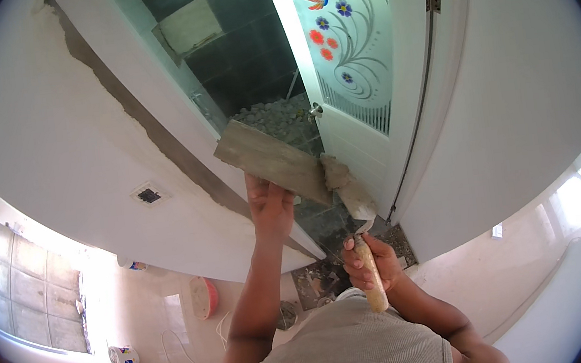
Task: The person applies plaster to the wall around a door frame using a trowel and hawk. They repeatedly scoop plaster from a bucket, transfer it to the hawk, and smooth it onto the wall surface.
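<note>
Grey paste coats the slab point(270, 162) that my left hand point(272, 211) props from beneath, in front of the doorway; its fingers go behind the lower edge, so I cannot tell how tightly they pinch. Just beside the slab's right end is my trowel point(350, 187), a thick lump on its blade. My right hand point(373, 264) wraps firmly round the handle, fingers curled. To work this well, I judge, I should keep the slab steady, carry the blade at a low tilt so the load stays on, and spread with even pressure right out to the corners.

Around me, from the left: a bright window point(28, 269), a white tub point(123, 356) on a ledge, a recessed wall box point(151, 193), a red basin point(207, 296) on the pale floor, and a rough grey strip point(179, 147) along the white wall. Then rubble point(273, 119) lies inside the dark-tiled room, and a white door point(354, 142) stands open, its frosted pane bearing a bird and flowers.
</note>
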`<state>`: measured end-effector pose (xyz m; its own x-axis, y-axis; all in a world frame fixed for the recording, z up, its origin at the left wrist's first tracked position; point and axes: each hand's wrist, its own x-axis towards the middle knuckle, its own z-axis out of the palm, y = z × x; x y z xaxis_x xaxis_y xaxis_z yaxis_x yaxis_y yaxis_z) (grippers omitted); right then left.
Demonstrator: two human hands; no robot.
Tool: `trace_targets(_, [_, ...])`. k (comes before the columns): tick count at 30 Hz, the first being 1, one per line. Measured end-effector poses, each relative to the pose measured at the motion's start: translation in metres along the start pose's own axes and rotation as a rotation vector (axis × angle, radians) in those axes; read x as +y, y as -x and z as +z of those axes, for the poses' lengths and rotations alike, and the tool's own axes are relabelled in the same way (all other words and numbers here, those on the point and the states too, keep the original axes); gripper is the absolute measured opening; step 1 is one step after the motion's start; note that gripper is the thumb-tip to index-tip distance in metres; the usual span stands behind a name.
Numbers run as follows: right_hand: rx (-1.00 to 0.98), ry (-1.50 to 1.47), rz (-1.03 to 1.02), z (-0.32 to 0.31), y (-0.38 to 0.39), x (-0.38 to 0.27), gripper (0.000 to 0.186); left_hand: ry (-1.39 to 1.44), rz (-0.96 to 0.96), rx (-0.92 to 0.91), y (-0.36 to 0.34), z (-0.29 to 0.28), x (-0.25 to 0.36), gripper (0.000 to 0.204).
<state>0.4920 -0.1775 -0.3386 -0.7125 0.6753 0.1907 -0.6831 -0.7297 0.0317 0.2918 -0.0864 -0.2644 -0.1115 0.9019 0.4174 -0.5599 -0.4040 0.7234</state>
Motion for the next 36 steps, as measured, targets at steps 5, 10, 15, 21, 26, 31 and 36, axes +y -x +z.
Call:
trace_targets(5, [0.1,0.114,-0.025,-0.006,-0.007,0.007,0.046,-0.415,0.124,0.016,0.004,-0.003,-0.013,0.049])
trace_targets(10, [0.101,0.246,0.006,0.024,-0.028,0.011,0.045,-0.6,0.071,-0.101,0.023,0.01,-0.02,0.053])
trace_targets(15, [0.023,0.34,0.05,0.062,-0.034,-0.003,0.042,-0.834,-0.111,-0.151,0.032,0.0,-0.021,0.048])
trace_targets(21, [0.312,1.513,-0.337,0.103,-0.005,-0.065,0.029,0.646,-0.549,-0.143,0.036,-0.068,-0.033,0.045])
trace_targets(26, [0.199,2.46,-0.697,0.108,-0.019,-0.077,0.018,0.092,-0.319,-0.198,0.046,-0.052,-0.045,0.046])
trace_targets(31, [0.163,2.753,-0.498,0.115,-0.006,-0.075,0.02,-0.322,-0.241,-0.112,0.041,-0.039,-0.044,0.048])
trace_targets(36, [0.428,2.681,-0.259,0.114,0.025,-0.093,0.024,-0.913,-0.4,-0.09,0.028,-0.011,-0.012,0.037])
